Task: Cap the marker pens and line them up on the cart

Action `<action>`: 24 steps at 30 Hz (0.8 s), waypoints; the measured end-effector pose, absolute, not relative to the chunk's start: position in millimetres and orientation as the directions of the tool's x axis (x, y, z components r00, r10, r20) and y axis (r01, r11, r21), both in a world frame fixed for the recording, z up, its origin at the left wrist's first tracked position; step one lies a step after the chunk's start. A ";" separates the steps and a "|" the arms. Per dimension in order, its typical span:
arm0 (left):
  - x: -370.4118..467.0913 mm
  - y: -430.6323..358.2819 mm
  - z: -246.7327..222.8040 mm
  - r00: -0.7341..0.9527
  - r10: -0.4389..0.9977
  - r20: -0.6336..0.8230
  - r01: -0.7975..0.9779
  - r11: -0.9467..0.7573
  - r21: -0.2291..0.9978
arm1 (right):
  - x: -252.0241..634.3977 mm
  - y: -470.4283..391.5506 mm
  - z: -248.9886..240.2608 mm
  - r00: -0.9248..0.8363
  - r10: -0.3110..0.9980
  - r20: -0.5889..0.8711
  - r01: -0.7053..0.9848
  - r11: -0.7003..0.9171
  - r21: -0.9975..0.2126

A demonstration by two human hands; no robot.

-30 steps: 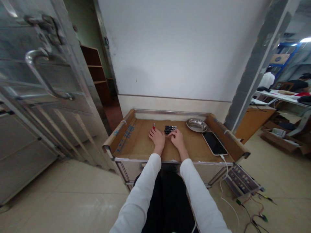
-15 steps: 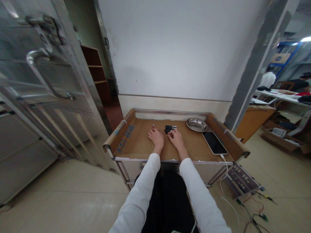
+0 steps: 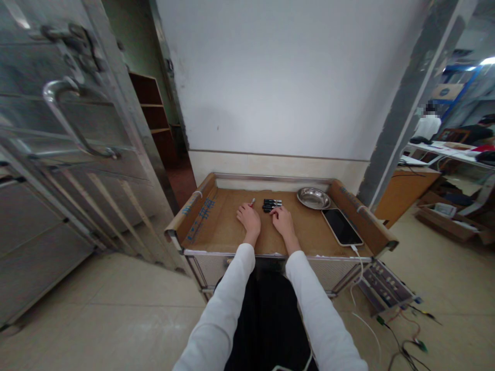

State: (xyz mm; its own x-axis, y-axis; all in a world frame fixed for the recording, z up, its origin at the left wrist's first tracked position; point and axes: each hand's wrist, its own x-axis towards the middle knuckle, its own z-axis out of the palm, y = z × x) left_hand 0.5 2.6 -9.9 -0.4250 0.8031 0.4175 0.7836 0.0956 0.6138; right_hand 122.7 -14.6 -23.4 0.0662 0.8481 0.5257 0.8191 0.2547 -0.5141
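Note:
A slim red pen with a pale end (image 3: 252,202) pokes out past the fingers of my left hand (image 3: 249,219). These fingers are closed around it, just above the brown cardboard surface (image 3: 220,221). To its right, several black markers (image 3: 271,202) lie side by side in a tight row, their silvery ends pointing right. My right hand (image 3: 283,220) has its fingertips pinched on the right end of the nearest black marker and covers part of it.
A round steel dish (image 3: 314,198) sits at the back right of the cardboard-lined cart. In front of it lies a phone (image 3: 342,227) with a white cable (image 3: 361,268) hanging over the edge. Raised cardboard sides (image 3: 365,214) border the cart. A metal door (image 3: 96,129) stands to the left.
The red pen in my left hand has swung from leaning left to leaning right. My right hand has shifted slightly to the right along the row of black markers.

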 end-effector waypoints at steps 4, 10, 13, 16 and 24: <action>-0.9 3.6 -6.5 -0.447 0.795 0.411 0.725 0.053 0.686 | 122.5 -14.3 -25.0 0.066 0.846 0.530 0.823 0.254 -0.507; -5.8 3.7 -0.2 -0.315 0.835 0.451 0.565 -0.216 0.796 | 123.0 -12.9 -24.2 0.168 0.775 0.610 0.780 0.274 -0.562; -4.8 1.3 0.7 -0.181 0.838 0.514 0.524 -0.360 0.772 | 123.1 -12.9 -22.4 0.192 0.749 0.634 0.773 0.282 -0.568; -2.1 -1.6 1.0 -0.033 0.822 0.569 0.495 -0.481 0.723 | 123.9 -12.8 -21.9 0.167 0.760 0.629 0.762 0.306 -0.571; 1.2 -5.6 2.8 0.005 0.796 0.606 0.280 -0.583 0.763 | 125.8 -7.8 -26.1 0.074 0.793 0.605 0.660 0.416 -0.626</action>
